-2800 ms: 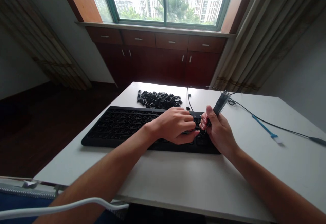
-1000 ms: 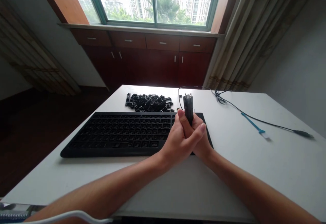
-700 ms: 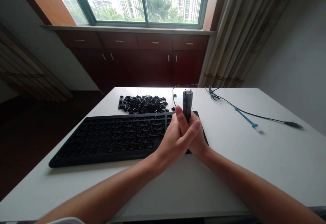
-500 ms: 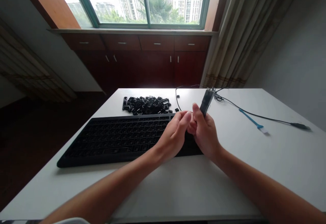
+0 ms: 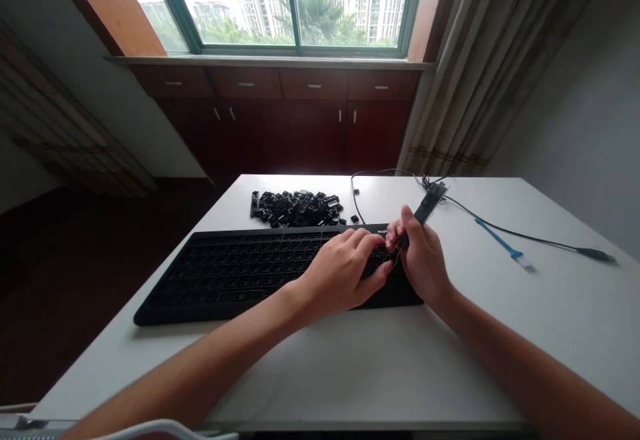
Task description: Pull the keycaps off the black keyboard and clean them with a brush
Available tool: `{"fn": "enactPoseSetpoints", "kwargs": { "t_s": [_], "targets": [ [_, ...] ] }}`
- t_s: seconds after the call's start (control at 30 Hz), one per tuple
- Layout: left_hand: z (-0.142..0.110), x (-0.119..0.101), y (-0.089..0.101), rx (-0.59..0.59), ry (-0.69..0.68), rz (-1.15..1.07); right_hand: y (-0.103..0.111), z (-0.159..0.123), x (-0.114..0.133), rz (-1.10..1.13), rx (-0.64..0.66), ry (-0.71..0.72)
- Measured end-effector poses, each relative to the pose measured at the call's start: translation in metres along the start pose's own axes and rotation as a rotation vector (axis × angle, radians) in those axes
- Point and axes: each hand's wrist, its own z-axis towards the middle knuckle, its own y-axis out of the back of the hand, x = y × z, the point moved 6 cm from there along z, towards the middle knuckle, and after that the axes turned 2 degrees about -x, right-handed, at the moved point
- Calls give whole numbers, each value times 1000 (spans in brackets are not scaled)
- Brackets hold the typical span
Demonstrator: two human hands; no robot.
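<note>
Wdw (image 5: 320,7) (green frame) above cab. (image 5: 295,127)

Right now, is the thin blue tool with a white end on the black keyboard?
No, the blue tool lies on the white table, right of the black keyboard.

White table (image 5: 320,373) — black keyboard (image 5: 240,267), piled keycaps (image 5: 297,209), cable (image 5: 520,234), blue brush (image 5: 500,239).

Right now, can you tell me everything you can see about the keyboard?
The keyboard is long, black and looks like plastic, with rounded corners. It lies flat on the white table. Where you can see them, most key spots are open little squares without caps. Pale lettering sits near its back edge, and a thin black cable runs from there. The left hand and right hand hide part of its right side; I can't tell if they touch it.
</note>
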Motion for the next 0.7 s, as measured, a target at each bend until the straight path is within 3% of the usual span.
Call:
{"fn": "enactPoseSetpoints", "kwargs": {
  "t_s": [0.13, 0.4, 0.57, 0.7],
  "targets": [
    [-18, -7, -2, 35, -151, 132, 6, 4, 5, -165, -2, 66],
    [-26, -17, -8, 6, -87, 154, 14, 7, 5, -362, -12, 47],
    [-27, -14, -8, -7, -15, 143, 6, 1, 7, -432, 96, 83],
    [-28, -9, -7, -30, 43, 60, 6, -2, 7, -454, 107, 91]
  ]
}}
